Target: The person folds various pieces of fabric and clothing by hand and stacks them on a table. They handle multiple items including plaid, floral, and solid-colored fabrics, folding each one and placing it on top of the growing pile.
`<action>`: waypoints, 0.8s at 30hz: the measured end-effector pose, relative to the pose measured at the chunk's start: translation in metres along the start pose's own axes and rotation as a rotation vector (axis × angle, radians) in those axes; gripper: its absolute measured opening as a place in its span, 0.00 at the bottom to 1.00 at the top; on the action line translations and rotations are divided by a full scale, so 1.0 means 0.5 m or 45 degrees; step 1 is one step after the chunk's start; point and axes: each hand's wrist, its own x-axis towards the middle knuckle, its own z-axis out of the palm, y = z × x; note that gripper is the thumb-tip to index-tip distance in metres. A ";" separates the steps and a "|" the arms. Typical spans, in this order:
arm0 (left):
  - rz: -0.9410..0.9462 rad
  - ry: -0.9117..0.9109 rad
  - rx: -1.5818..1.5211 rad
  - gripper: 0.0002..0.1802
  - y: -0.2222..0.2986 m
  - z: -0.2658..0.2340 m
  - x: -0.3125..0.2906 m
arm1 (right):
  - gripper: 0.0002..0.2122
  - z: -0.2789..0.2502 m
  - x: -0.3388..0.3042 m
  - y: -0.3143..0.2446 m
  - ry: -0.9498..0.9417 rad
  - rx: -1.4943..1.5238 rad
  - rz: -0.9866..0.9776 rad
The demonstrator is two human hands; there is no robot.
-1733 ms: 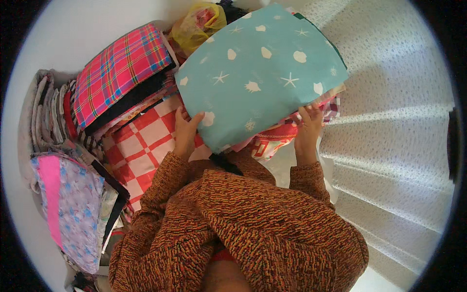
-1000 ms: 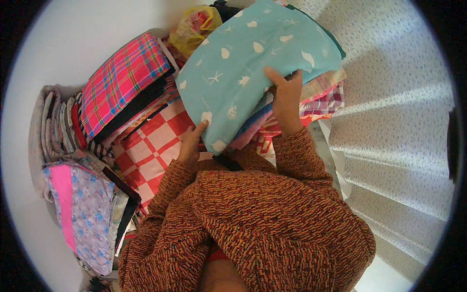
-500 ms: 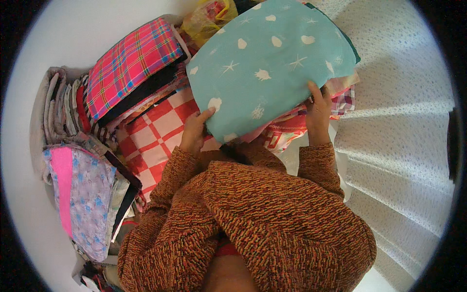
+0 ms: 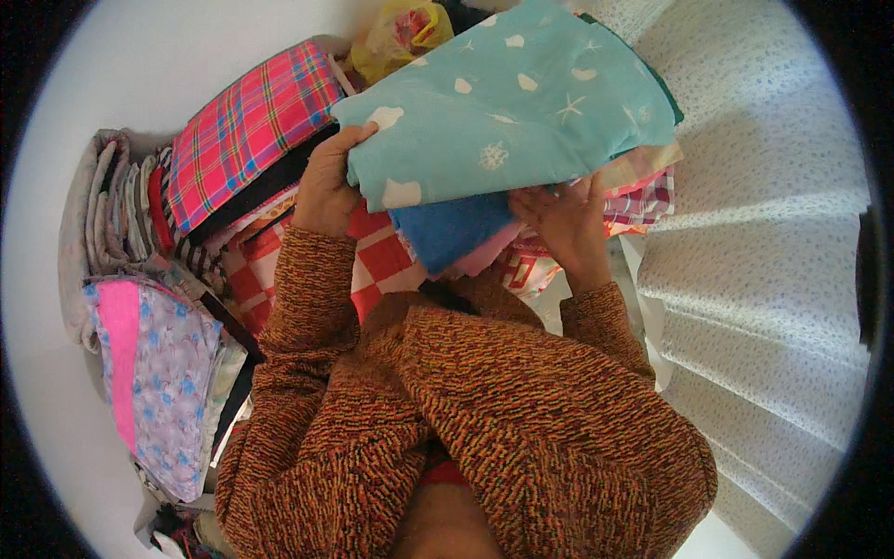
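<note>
A folded teal cloth (image 4: 535,112) with white shell and starfish shapes tops a stack of folded fabrics. My left hand (image 4: 328,182) grips its near left corner, thumb on top, and holds that edge raised. Under the lifted edge my right hand (image 4: 566,224) reaches in, its fingertips partly hidden by the teal cloth; whether they grip anything I cannot tell. A blue cloth (image 4: 456,228) shows just below the teal one, with a pink cloth (image 4: 494,250) beneath it. Lower in the stack lies a maroon checked cloth (image 4: 643,200).
Left stand more folded fabrics: a pink plaid cloth (image 4: 256,126), a red-and-white checked cloth (image 4: 382,256), upright grey folds (image 4: 112,205) and a floral cloth with a pink band (image 4: 168,373). A yellow plastic bag (image 4: 396,42) sits at the back. A white patterned curtain (image 4: 754,233) hangs along the right.
My left hand has moved up and left, lifting the teal cloth's near corner and uncovering the blue cloth. My right hand has shifted left and down, under the edge.
</note>
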 end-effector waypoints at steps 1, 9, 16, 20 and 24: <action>0.002 -0.007 0.004 0.20 0.005 -0.010 0.008 | 0.33 0.003 0.011 -0.017 0.040 0.058 -0.124; 0.051 -0.117 0.070 0.28 -0.066 -0.061 -0.071 | 0.33 -0.099 0.054 -0.273 0.542 -0.442 -0.622; -0.252 -0.061 -0.137 0.30 -0.205 -0.159 -0.055 | 0.27 -0.187 0.095 -0.295 1.068 -1.761 -1.003; -0.273 -0.126 -0.145 0.30 -0.213 -0.160 -0.045 | 0.25 -0.167 0.103 -0.327 0.916 -1.795 -1.294; -0.290 -0.094 -0.120 0.31 -0.234 -0.173 -0.060 | 0.25 -0.006 0.101 -0.345 0.759 -1.672 -1.464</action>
